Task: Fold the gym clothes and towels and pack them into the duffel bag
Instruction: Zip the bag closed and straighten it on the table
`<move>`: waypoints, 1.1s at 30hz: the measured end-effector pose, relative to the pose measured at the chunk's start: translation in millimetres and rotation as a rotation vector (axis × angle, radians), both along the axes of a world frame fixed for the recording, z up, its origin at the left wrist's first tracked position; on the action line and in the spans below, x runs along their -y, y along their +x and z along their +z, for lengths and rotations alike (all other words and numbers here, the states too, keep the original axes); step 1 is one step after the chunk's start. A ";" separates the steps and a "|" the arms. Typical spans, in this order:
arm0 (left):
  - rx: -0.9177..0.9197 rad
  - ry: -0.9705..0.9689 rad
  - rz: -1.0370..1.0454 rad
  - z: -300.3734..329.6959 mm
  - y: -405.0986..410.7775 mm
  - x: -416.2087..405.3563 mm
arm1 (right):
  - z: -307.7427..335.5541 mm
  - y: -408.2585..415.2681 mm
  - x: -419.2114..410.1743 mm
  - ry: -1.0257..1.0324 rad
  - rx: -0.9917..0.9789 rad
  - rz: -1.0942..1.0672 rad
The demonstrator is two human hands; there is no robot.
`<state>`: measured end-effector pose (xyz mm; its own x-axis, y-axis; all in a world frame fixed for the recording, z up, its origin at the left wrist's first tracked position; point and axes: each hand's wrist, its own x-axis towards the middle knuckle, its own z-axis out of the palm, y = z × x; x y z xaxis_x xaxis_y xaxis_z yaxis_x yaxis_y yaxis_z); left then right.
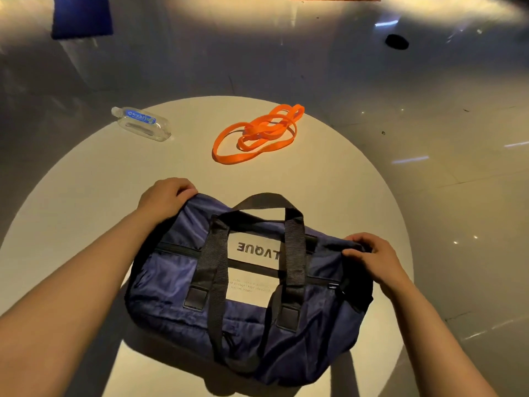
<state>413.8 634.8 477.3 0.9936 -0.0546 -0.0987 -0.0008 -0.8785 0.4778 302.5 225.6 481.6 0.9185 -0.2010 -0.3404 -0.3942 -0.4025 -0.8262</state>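
Head view: navy duffel bag (246,285) lies zipped between both hands on the round white table (86,196); left hand (164,200) grips its far left corner, right hand (372,257) pinches fabric at its right end. Beyond the hands: orange resistance band (254,134) ahead, clear water bottle (141,123) lying farther left.

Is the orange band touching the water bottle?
Apart. The head view shows the band and the bottle lying separately on the round table, with bare tabletop plainly between them.
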 end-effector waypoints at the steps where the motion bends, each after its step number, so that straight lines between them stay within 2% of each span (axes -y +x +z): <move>1: -0.013 -0.055 -0.019 1.2 -2.8 -0.8 | -3.2 0.8 2.1 -0.010 0.011 -0.032; 5: -0.159 -0.395 -0.046 7.9 -26.5 -18.0 | -6.9 -10.8 0.8 0.028 -0.011 -0.035; 8: -0.227 -0.356 -0.079 4.4 -39.8 -30.0 | -10.9 -19.2 -4.4 -0.039 -0.035 0.076; 12: -0.107 -0.267 0.003 -2.9 -41.2 -27.7 | -0.8 -4.0 2.5 -0.032 0.039 0.056; 17: -0.081 -0.398 0.225 -4.8 -43.3 -23.3 | -1.5 16.1 1.2 -0.197 0.092 0.035; 21: 0.021 -0.316 0.306 4.2 -82.9 -18.2 | -1.5 -25.9 -8.6 -0.269 0.141 -0.162; 23: 0.113 -0.315 0.330 8.5 -125.6 -13.5 | -6.3 -70.1 -22.2 -0.388 0.242 -0.217; 25: 0.172 -0.260 0.267 4.6 -170.7 -9.6 | -18.3 -116.3 -40.1 -0.563 0.337 -0.110; 27: 0.197 -0.117 0.147 -7.7 -210.2 -8.9 | -36.6 -155.3 -52.8 -0.737 0.354 0.068; 29: 0.163 0.012 0.040 -24.4 -238.0 -12.3 | -53.8 -173.5 -56.3 -0.882 0.302 0.208; 33: 0.150 0.250 -0.126 -39.3 -251.5 -27.0 | -57.7 -167.5 -54.4 -1.015 0.213 0.374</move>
<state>162.3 661.8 438.0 0.9850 -0.1710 0.0229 -0.1715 -0.9571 0.2335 135.0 280.0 423.9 1.0000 0.0052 -0.0018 0.0050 -0.9967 -0.0807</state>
